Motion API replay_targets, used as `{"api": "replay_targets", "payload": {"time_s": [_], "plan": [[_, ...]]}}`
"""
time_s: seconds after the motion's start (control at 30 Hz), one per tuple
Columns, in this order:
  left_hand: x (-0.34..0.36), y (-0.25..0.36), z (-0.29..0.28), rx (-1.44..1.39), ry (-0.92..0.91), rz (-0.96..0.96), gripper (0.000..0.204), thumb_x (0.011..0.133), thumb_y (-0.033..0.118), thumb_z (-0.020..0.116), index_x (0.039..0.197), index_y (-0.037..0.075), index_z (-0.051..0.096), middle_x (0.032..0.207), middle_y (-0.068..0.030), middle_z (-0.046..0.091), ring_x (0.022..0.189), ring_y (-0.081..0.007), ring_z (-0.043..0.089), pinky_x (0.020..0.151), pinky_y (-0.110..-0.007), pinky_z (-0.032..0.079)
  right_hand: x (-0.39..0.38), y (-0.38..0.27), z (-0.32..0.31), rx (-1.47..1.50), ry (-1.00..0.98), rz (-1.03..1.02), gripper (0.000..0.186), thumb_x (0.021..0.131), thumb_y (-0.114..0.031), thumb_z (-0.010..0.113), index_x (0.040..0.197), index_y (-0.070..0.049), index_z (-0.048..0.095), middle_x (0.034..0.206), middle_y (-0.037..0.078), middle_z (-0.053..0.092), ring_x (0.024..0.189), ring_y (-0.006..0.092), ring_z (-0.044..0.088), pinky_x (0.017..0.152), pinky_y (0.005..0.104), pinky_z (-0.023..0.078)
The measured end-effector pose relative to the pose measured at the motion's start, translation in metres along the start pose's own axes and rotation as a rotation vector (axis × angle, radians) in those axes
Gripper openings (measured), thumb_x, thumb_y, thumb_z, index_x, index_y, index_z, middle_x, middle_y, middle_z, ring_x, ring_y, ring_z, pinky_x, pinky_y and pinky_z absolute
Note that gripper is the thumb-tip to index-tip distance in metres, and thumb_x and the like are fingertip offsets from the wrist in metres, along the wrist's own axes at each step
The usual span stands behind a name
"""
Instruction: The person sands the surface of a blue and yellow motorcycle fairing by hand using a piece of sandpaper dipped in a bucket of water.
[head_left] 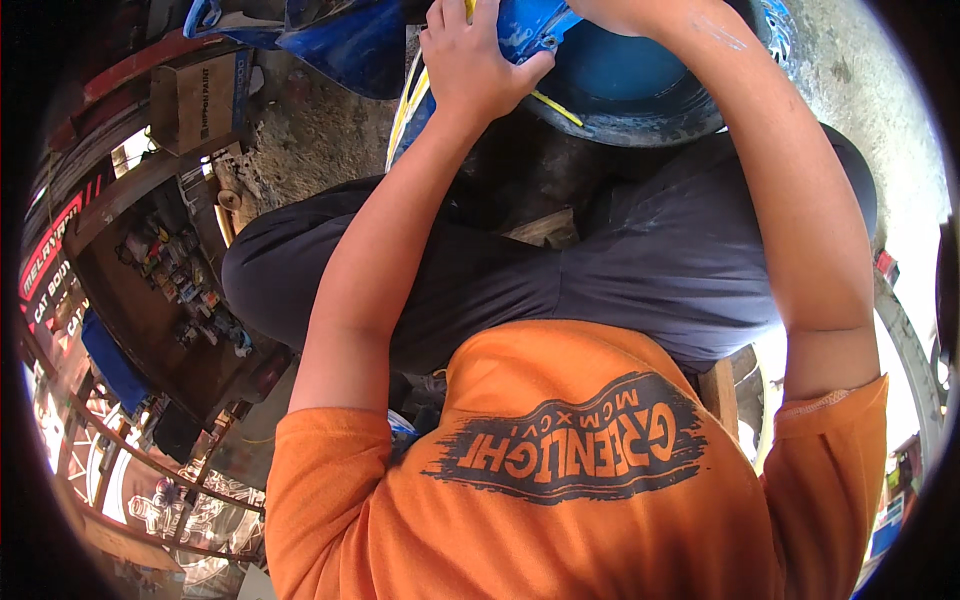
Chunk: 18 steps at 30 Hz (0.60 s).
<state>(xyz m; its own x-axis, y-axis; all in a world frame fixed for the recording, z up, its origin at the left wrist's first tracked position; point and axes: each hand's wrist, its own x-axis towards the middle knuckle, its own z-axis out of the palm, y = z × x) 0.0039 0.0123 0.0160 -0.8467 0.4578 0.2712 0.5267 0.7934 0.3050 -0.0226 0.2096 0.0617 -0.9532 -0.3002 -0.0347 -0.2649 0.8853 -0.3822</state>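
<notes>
left hand (472,68) rests with fingers spread on a blue panel (524,36) left of the round basin (650,132); right hand (620,12), apart from it, is near the panel, cut off above, its grip impossible to tell.

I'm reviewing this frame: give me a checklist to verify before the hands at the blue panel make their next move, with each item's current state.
1. Left hand on the glossy blue plastic panel: ok, it is touching.
2. Right hand grip: cannot tell, the top edge cuts it off.
3. Whole panel in view: not ok, its upper part is out of frame.
4. Water in the round dark tub with a bluish interior: cannot tell.
5. Short orange fabric sleeves back from the tub: ok, both end above the elbows.
</notes>
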Motion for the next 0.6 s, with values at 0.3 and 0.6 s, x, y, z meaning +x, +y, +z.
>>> {"api": "replay_targets", "payload": {"time_s": [0.3, 0.6], "plan": [[0.002, 0.000, -0.002, 0.002, -0.023, -0.008, 0.100, 0.060, 0.029, 0.088, 0.149, 0.011, 0.046, 0.132, -0.0190, 0.053, 0.123, -0.0422, 0.051, 0.104, -0.052, 0.042, 0.015, 0.006, 0.004, -0.099, 0.092, 0.131, 0.017, 0.082, -0.009, 0.063, 0.088, 0.000, 0.076, 0.087, 0.024, 0.073, 0.086, 0.0405, 0.074, 0.078, 0.0481, 0.059], [0.000, -0.002, -0.004, 0.000, -0.022, -0.008, 0.101, 0.060, 0.029, 0.088, 0.149, 0.010, 0.046, 0.135, -0.0199, 0.052, 0.125, -0.0427, 0.050, 0.105, -0.053, 0.042, 0.012, 0.007, -0.015, -0.053, 0.079, 0.251, 0.019, 0.085, -0.014, 0.063, 0.093, -0.004, 0.077, 0.093, 0.026, 0.073, 0.092, 0.0416, 0.074, 0.079, 0.0500, 0.059]]}}
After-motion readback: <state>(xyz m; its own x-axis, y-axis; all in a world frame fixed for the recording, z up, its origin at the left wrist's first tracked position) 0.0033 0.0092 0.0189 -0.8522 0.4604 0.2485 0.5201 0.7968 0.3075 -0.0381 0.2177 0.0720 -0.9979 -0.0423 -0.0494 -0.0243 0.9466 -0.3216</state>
